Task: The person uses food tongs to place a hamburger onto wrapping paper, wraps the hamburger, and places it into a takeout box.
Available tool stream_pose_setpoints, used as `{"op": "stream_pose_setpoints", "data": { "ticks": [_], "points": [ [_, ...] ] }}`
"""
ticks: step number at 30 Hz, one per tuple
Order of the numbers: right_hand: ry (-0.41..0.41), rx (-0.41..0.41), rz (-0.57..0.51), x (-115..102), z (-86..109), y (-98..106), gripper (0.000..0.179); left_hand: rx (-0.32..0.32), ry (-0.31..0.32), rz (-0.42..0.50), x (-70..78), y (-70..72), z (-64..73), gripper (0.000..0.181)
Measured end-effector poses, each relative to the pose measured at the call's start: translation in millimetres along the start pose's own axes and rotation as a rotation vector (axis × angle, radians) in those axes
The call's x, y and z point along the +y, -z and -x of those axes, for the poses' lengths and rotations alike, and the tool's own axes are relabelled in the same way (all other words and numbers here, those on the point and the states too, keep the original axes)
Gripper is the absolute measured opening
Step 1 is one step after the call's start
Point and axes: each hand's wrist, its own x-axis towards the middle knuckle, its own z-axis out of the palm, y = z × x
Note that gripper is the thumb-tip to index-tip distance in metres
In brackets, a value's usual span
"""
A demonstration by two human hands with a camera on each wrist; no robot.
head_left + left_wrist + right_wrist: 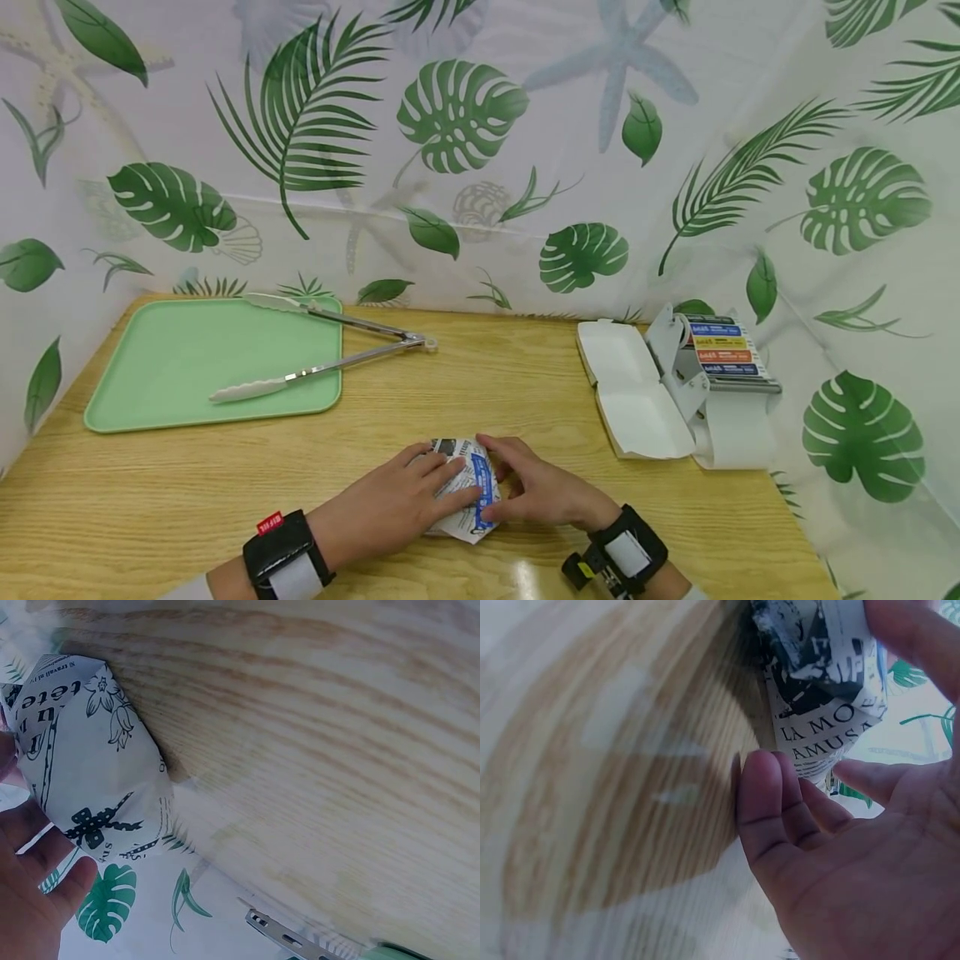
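Observation:
A package wrapped in printed newspaper-style paper lies on the table near its front, a blue label strip running across its top. My left hand rests over its left part with fingers extended; the left wrist view shows fingertips beside the paper. At the package's right end, my right hand spans it, index finger toward the far corner and thumb by the strip's near end. In the right wrist view, bent fingers lie against the lettered wrap. What is inside the paper is hidden.
Metal tongs lie partly over a light green tray at the back left. To the right, an unfolded white box stands beside a label dispenser with several coloured strips. A leaf-patterned curtain borders the wooden table.

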Motion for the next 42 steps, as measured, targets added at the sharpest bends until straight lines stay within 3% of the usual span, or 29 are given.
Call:
{"op": "stream_pose_setpoints", "data": {
  "ticks": [10,18,25,34,42],
  "points": [
    [0.068,0.015,0.062,-1.8,2.3,-1.9,0.082,-0.013,0.008,0.016,-2.4,-1.2,-4.7,0.056],
    [0.078,0.063,0.175,-1.6,5.3,-3.9,0.073,0.000,-0.007,-0.020,-4.9,-1.1,-5.4,0.057],
    [0.113,0.107,0.228,-0.1,6.8,-5.2,0.067,-0.012,0.031,0.021,-5.1,-3.5,-4.7,0.054],
    [0.139,0.086,0.241,-0.5,7.6,-6.6,0.069,-0.017,0.035,0.045,-4.2,-0.4,-8.4,0.051],
    [0.122,0.082,0.233,-0.5,7.0,-6.5,0.068,0.010,0.055,0.084,-5.5,-5.9,-3.6,0.051]
  ]
}}
